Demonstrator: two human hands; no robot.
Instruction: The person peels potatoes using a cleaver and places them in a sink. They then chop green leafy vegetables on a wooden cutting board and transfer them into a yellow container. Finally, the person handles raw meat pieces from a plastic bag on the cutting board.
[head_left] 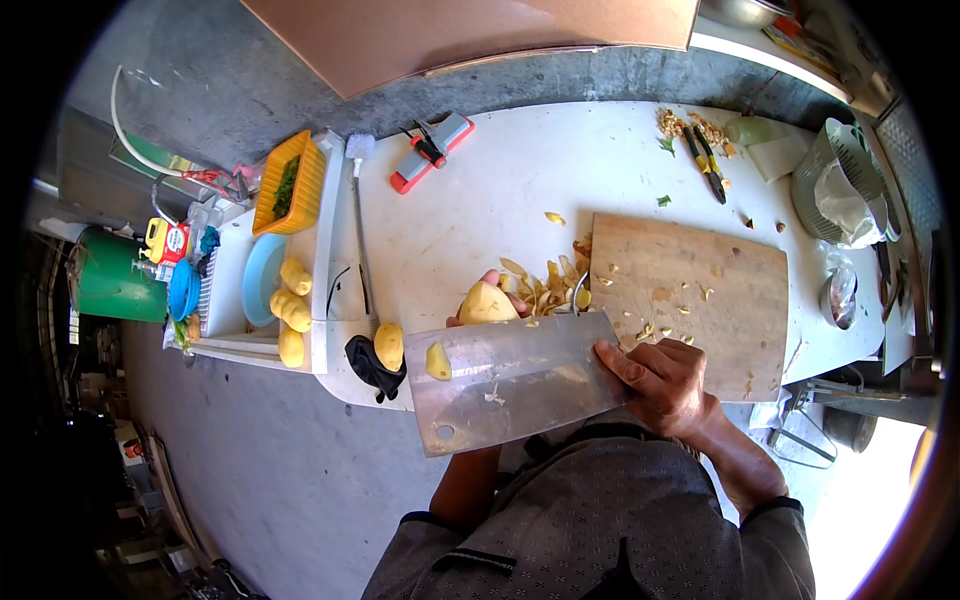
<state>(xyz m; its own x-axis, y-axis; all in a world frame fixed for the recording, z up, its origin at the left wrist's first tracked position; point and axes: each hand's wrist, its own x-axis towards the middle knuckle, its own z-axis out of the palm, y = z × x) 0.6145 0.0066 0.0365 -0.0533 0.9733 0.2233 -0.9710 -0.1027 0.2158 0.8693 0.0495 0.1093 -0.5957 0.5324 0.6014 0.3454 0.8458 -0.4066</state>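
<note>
My right hand [665, 388] is wrapped round the handle end of a broad cleaver [530, 380]. The blade reaches leftward across my front, with a small piece of potato [438, 361] stuck to its flat. Just beyond the blade, my left hand [491, 276] grips a peeled potato [486, 303]. Only some fingertips show; the cleaver hides the rest of that hand. Potato peels [548, 288] lie heaped behind the potato, against the left side of a wooden cutting board [700, 265]. Small scraps are scattered over the board.
Another potato [388, 346] sits by a black cloth [368, 368] at the table's left edge. Several peeled potatoes [292, 308] rest on the sink's rim beside a blue basin [262, 280] and a yellow basket [290, 180]. Pliers [707, 165] and a grey-green basket [840, 180] stand far right.
</note>
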